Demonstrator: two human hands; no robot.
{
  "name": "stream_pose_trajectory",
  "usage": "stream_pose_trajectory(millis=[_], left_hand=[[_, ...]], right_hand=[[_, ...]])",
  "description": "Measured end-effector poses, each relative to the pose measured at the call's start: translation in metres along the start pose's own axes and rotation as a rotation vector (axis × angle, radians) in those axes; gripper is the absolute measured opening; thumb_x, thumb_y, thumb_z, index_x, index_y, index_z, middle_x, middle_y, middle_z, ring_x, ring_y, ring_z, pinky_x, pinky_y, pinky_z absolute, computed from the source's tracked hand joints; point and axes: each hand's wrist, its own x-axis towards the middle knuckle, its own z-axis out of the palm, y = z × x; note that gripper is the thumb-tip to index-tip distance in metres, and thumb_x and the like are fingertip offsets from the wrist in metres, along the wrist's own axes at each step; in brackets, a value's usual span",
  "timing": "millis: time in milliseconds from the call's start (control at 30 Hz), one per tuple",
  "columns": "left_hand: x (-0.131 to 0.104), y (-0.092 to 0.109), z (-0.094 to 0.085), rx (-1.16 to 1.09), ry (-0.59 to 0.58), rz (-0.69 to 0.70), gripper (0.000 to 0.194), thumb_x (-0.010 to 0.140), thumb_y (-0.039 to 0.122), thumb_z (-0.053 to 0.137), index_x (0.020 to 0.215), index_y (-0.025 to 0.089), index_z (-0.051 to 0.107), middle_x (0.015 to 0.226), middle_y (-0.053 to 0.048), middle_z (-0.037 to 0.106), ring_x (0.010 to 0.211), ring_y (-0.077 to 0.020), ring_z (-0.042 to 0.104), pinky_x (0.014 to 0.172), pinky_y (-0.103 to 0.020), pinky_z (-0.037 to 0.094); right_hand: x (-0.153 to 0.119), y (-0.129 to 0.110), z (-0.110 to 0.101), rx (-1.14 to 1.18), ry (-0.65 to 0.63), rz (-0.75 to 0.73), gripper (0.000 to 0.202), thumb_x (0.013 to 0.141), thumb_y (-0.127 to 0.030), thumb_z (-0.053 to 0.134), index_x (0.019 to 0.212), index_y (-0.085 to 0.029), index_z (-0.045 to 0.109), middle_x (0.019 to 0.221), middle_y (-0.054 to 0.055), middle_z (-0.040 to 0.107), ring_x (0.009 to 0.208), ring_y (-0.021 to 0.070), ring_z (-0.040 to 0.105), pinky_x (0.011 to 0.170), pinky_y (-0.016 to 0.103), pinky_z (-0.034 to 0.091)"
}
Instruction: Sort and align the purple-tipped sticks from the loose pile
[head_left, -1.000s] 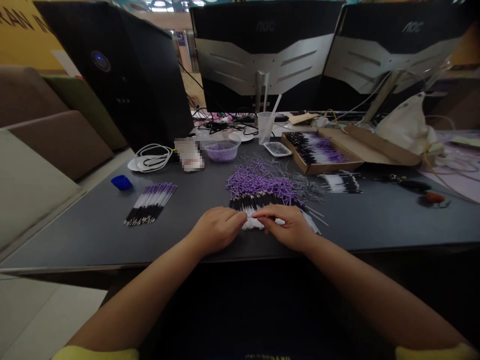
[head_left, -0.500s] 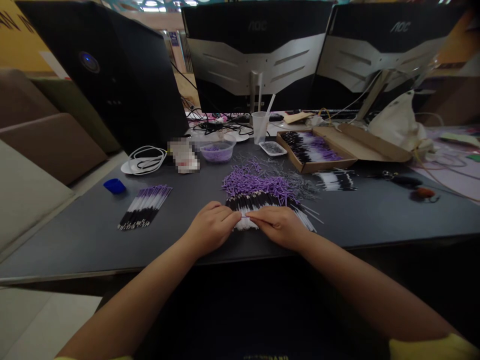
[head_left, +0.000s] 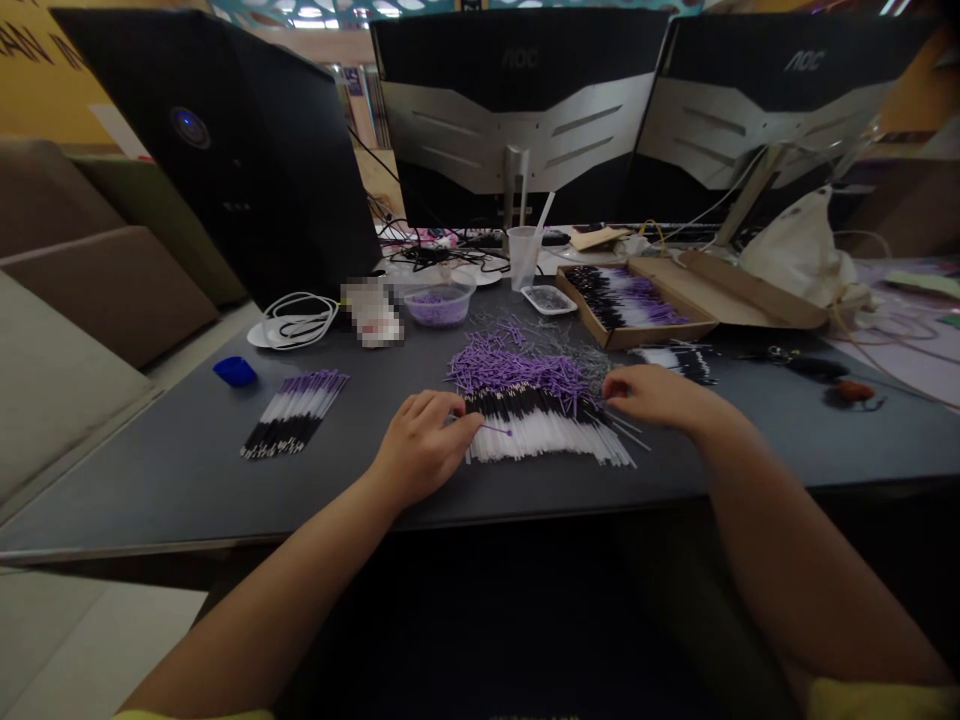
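Note:
My left hand (head_left: 424, 445) is closed in a pinch around a thin purple stick (head_left: 496, 430) with a small knob at its free end. Below that stick lies a row of white tubes with black ends (head_left: 536, 430). A heap of short purple pieces (head_left: 510, 362) covers the far side of the row. Over at the right edge of the heap, my right hand (head_left: 652, 393) has its fingertips pressed together beside a pile of thin grey pieces (head_left: 592, 358). Whatever those fingertips hold is too small to make out.
A finished-looking bundle of purple-tipped tubes (head_left: 295, 412) lies left, near a blue cup (head_left: 235, 371). Behind stand a clear bowl (head_left: 450, 312), a plastic cup (head_left: 522, 262), a small white tray (head_left: 549, 300) and an open cardboard box (head_left: 660, 335). Monitors (head_left: 517, 110) and a computer tower (head_left: 247, 150) line the back.
My hands were together over the tubes. The right hand has moved away to the right and forward to the grey pile; the left stays nearly in place with the purple stick.

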Motion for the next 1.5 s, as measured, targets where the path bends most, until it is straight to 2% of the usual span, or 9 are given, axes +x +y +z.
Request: stream_pose_trajectory(millis=[133, 300, 467, 600, 667, 767, 867, 1100, 1500], left_hand=[[-0.005, -0.001, 0.005, -0.057, -0.084, 0.099, 0.023, 0.091, 0.02, 0.046, 0.108, 0.017, 0.061, 0.069, -0.002, 0.058, 0.064, -0.0135, 0.053, 0.061, -0.025, 0.043], [-0.004, 0.002, 0.005, -0.165, -0.07, 0.07, 0.023, 0.089, 0.016, 0.046, 0.107, 0.014, 0.061, 0.082, -0.006, 0.066, 0.075, -0.0151, 0.062, 0.068, -0.026, 0.05], [0.0, 0.006, 0.0, -0.275, -0.074, 0.055, 0.026, 0.086, 0.013, 0.047, 0.106, 0.011, 0.062, 0.09, -0.01, 0.068, 0.081, -0.0179, 0.064, 0.072, -0.031, 0.053], [-0.001, 0.006, 0.003, -0.27, -0.07, 0.05, 0.025, 0.089, 0.014, 0.047, 0.108, 0.014, 0.062, 0.09, -0.008, 0.069, 0.082, -0.0166, 0.065, 0.073, -0.029, 0.054], [-0.004, 0.005, 0.006, -0.247, -0.079, 0.043, 0.029, 0.09, 0.013, 0.045, 0.115, 0.015, 0.059, 0.089, -0.007, 0.069, 0.08, -0.0157, 0.066, 0.071, -0.027, 0.053], [-0.007, 0.005, 0.009, -0.215, -0.107, 0.002, 0.036, 0.091, 0.016, 0.045, 0.127, 0.016, 0.051, 0.088, -0.005, 0.069, 0.078, -0.0153, 0.066, 0.071, -0.027, 0.052], [-0.007, 0.006, 0.009, -0.18, -0.138, -0.009, 0.04, 0.092, 0.017, 0.045, 0.132, 0.018, 0.047, 0.083, -0.003, 0.068, 0.073, -0.015, 0.064, 0.069, -0.027, 0.05], [-0.005, 0.006, 0.008, -0.142, -0.135, 0.048, 0.037, 0.092, 0.017, 0.044, 0.128, 0.017, 0.049, 0.076, -0.001, 0.065, 0.066, -0.0136, 0.06, 0.063, -0.025, 0.044], [-0.007, 0.005, 0.007, -0.126, -0.146, 0.068, 0.036, 0.093, 0.017, 0.041, 0.128, 0.02, 0.049, 0.073, 0.0, 0.062, 0.066, -0.0121, 0.059, 0.062, -0.023, 0.042]], right_hand=[[0.005, 0.008, 0.008, -0.026, -0.04, 0.006, 0.016, 0.073, -0.016, 0.054, 0.083, -0.018, 0.067, 0.082, 0.005, 0.069, 0.074, 0.0189, 0.061, 0.063, 0.026, 0.039], [0.007, 0.01, 0.012, -0.046, -0.032, -0.018, 0.013, 0.075, -0.015, 0.051, 0.078, -0.017, 0.064, 0.081, 0.006, 0.068, 0.074, 0.0188, 0.06, 0.064, 0.026, 0.039], [0.0, 0.002, 0.004, 0.055, 0.26, -0.018, 0.007, 0.075, -0.021, 0.056, 0.076, -0.018, 0.062, 0.07, 0.003, 0.065, 0.063, 0.0161, 0.057, 0.059, 0.027, 0.038], [-0.005, -0.031, 0.01, 0.488, 0.463, -0.127, 0.024, 0.079, -0.026, 0.059, 0.102, -0.019, 0.063, 0.085, 0.003, 0.066, 0.05, 0.0087, 0.05, 0.052, 0.025, 0.039], [-0.004, -0.052, 0.02, 0.812, 0.411, -0.16, 0.03, 0.081, -0.031, 0.06, 0.109, -0.019, 0.062, 0.091, 0.004, 0.066, 0.047, 0.0069, 0.049, 0.046, 0.023, 0.039], [-0.001, -0.077, 0.037, 1.278, 0.336, -0.176, 0.021, 0.08, -0.034, 0.063, 0.094, -0.019, 0.064, 0.085, 0.002, 0.066, 0.042, 0.0045, 0.045, 0.039, 0.021, 0.037], [0.001, -0.088, 0.047, 1.529, 0.218, -0.193, 0.019, 0.074, -0.033, 0.07, 0.085, -0.019, 0.061, 0.084, 0.0, 0.067, 0.039, 0.0037, 0.047, 0.037, 0.02, 0.038], [-0.003, -0.086, 0.044, 1.68, 0.179, -0.213, 0.014, 0.073, -0.026, 0.074, 0.08, -0.02, 0.062, 0.085, -0.002, 0.069, 0.04, 0.0041, 0.053, 0.039, 0.019, 0.042], [-0.003, -0.086, 0.045, 1.653, 0.132, -0.206, 0.019, 0.067, -0.027, 0.078, 0.078, -0.019, 0.064, 0.076, -0.002, 0.067, 0.041, 0.005, 0.053, 0.039, 0.02, 0.044]])
